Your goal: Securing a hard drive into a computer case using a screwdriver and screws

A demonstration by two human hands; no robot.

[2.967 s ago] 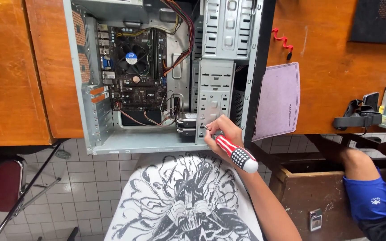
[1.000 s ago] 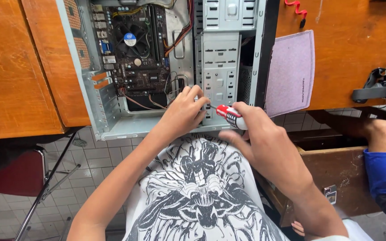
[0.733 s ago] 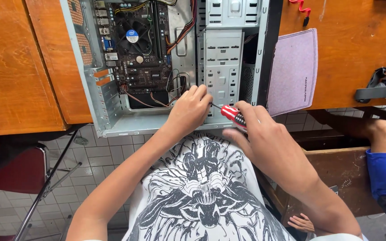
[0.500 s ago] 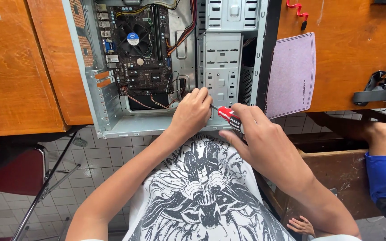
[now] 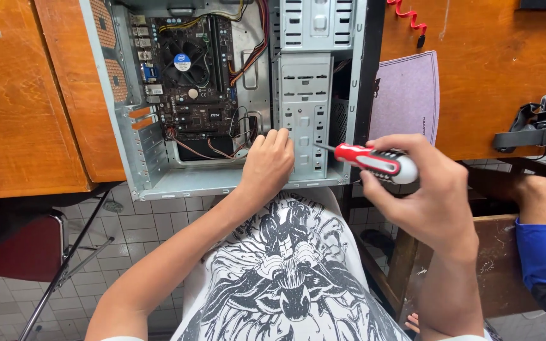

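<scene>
Screwdriver (image 5: 374,162) sits gripped in your right hand (image 5: 428,199), tip at the drive cage (image 5: 306,113); your left hand (image 5: 266,165) rests loosely curled against it.

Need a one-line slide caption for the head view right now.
Right hand aims a red-handled screwdriver at the open computer case's drive cage; left hand braces it.

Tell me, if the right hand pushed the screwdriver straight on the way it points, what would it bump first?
Probably the metal drive cage: the screwdriver in the right hand aims its tip at the cage's lower wall, beside the left hand. Depth is hard to judge.
</scene>
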